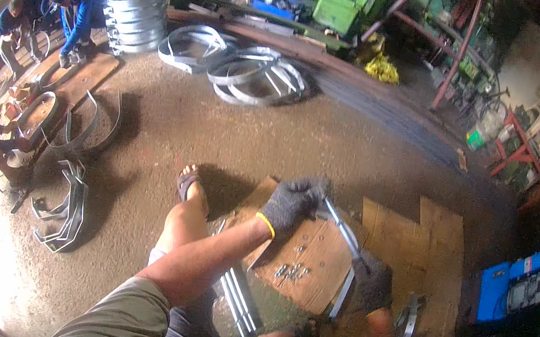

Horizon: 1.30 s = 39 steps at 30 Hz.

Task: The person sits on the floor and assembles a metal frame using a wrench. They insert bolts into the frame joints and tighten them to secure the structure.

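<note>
My left hand, in a dark grey knit glove with a yellow cuff, is closed at the upper end of a slim silvery metal rod. The rod slants down to my right hand, also gloved and closed around its lower end. Below the rod, a curved flat metal strip stands at the edge of a cardboard sheet; whether a hand touches it I cannot tell. Several small nuts or bolts lie scattered on the cardboard. Beside my left forearm, several straight metal rods rest on the floor.
More cardboard and bent metal pieces lie to the right, near a blue case. Metal hoops and stacked rings stand far off. Bent strips lie left. Co-workers handle hoops beyond them.
</note>
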Motion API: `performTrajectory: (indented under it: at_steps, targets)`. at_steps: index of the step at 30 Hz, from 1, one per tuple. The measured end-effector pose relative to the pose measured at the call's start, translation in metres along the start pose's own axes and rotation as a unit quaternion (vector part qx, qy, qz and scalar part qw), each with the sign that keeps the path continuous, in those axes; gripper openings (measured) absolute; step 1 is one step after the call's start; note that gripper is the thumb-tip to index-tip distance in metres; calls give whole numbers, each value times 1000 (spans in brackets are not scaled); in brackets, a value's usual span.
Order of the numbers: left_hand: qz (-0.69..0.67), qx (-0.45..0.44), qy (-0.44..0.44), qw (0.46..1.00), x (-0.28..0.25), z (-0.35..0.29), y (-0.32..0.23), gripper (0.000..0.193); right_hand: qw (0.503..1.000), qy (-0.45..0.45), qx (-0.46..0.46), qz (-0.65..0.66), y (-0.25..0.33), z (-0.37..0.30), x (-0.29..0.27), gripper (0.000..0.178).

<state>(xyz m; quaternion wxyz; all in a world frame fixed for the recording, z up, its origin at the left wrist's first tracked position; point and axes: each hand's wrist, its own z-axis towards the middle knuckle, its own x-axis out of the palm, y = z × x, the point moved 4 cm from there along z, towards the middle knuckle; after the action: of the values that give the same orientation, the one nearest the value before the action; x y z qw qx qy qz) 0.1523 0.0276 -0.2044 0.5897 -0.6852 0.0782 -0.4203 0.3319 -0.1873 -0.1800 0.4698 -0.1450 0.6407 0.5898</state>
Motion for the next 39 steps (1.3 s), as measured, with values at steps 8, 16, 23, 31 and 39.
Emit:
performTrajectory:
  at_steps: [8,16,23,31,39]
  targets:
    - [4,10,-1,1000,-8,4,-1,34,999,15,-36,37,2,8,-3,25]
    - [111,-13,-37,993,-12,5,-1,38,998,56,-9,5,-8,18,-5,38]
    - [139,-40,26,989,-11,10,4,32,996,83,23,18,-25,16,1,35]
    - [198,-81,138,967,3,-7,30,32,986,107,15,127,-25,19,21,32]
    - [186,-61,-6,981,0,-5,26,28,996,71,-52,16,6,34,50,34]
